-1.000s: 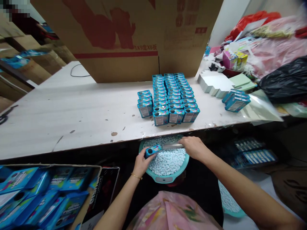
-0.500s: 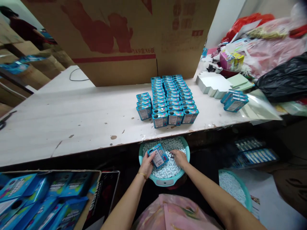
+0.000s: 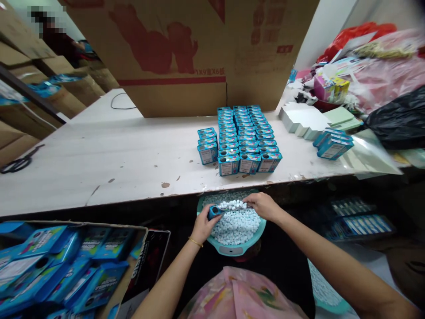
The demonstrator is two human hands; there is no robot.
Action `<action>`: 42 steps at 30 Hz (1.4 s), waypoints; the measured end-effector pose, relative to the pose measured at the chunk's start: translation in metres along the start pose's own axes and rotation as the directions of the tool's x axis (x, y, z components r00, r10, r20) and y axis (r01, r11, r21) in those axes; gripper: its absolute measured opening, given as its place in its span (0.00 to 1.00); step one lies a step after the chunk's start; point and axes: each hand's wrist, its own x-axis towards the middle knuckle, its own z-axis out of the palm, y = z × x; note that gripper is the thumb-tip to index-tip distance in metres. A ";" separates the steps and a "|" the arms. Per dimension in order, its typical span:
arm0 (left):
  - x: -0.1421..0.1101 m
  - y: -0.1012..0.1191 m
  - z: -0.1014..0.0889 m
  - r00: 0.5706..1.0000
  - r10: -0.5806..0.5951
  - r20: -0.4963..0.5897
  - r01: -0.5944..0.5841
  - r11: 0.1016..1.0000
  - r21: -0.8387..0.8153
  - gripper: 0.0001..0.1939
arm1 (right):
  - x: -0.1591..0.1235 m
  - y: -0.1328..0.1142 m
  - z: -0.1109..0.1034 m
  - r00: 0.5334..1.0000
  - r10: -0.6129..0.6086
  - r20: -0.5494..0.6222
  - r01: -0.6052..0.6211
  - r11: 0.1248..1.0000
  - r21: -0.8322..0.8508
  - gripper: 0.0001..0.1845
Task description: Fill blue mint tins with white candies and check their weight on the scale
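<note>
My left hand (image 3: 203, 225) grips a small blue box (image 3: 215, 211) over a teal basin (image 3: 232, 249) full of pale blue-white pellets (image 3: 236, 223). My right hand (image 3: 261, 205) holds a long scoop-like piece (image 3: 232, 205) heaped with pellets, its end against the box. The basin sits below the front edge of the white worktable (image 3: 99, 164). On the table stand rows of several matching blue boxes (image 3: 244, 137), upright and close together.
A carton (image 3: 66, 270) of blue boxes lies at lower left. A big cardboard box (image 3: 186, 53) stands behind the rows. White trays (image 3: 300, 119), two more blue boxes (image 3: 334, 144), a black bag (image 3: 398, 117) and clutter fill the right. Scissors (image 3: 18, 163) lie far left. A second basin (image 3: 323, 290) sits lower right.
My right hand came up out of the pellets with the scoop loaded and brought it to the box. My left hand turned the box from face-up to end-on toward the scoop.
</note>
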 end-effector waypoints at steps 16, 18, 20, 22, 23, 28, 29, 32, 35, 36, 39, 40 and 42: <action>0.001 0.001 0.007 1.000 0.017 -0.025 -0.018 1.000 -0.016 0.17 | -0.006 -0.054 -0.043 0.991 -0.052 0.122 0.101 0.894 -0.437 0.13; -0.001 -0.001 0.001 0.997 -0.046 -0.062 0.039 0.993 -0.107 0.18 | -0.015 -0.029 -0.039 0.996 0.008 0.091 0.033 0.897 -0.440 0.14; -0.003 -0.006 -0.004 0.988 -0.137 -0.070 0.115 0.959 -0.257 0.17 | -0.022 -0.001 -0.023 0.992 0.095 0.085 -0.048 0.895 -0.443 0.14; -0.004 -0.012 -0.004 0.965 -0.260 -0.023 0.224 0.869 -0.442 0.17 | -0.026 0.022 0.005 0.982 0.168 0.085 -0.115 0.895 -0.431 0.14; -0.004 -0.016 -0.001 0.945 -0.328 0.010 0.283 0.799 -0.530 0.17 | -0.025 0.029 0.022 0.978 0.188 0.089 -0.137 0.905 -0.402 0.14; 0.003 -0.020 0.029 0.851 -0.513 0.110 0.411 0.521 -0.748 0.18 | 0.000 0.023 0.101 0.968 0.249 0.039 -0.244 0.963 -0.113 0.18; 0.005 -0.019 0.034 0.848 -0.517 0.118 0.416 0.510 -0.753 0.18 | 0.006 0.020 0.110 0.964 0.265 0.027 -0.262 0.961 -0.087 0.19; 0.005 -0.012 0.037 0.856 -0.500 0.134 0.419 0.517 -0.746 0.17 | 0.014 0.020 0.123 0.958 0.288 -0.002 -0.288 0.958 -0.010 0.19; -0.001 -0.007 0.021 0.892 -0.433 0.130 0.383 0.571 -0.726 0.17 | 0.013 0.032 0.119 0.960 0.279 -0.010 -0.278 0.958 0.071 0.16; -0.004 -0.008 0.013 0.907 -0.407 0.109 0.358 0.606 -0.710 0.18 | 0.012 0.036 0.116 0.962 0.274 -0.012 -0.272 0.958 0.088 0.16; -0.010 -0.012 -0.011 0.945 -0.328 -0.006 0.263 0.768 -0.584 0.19 | 0.007 0.042 0.100 0.970 0.241 -0.030 -0.234 0.959 0.158 0.15; -0.011 -0.014 -0.016 0.954 -0.297 -0.037 0.237 0.827 -0.510 0.19 | 0.006 0.042 0.093 0.975 0.219 -0.043 -0.208 0.960 0.187 0.15; -0.010 -0.016 -0.022 0.971 -0.227 -0.078 0.188 0.921 -0.342 0.19 | 0.003 0.039 0.075 0.982 0.172 -0.072 -0.151 0.960 0.236 0.14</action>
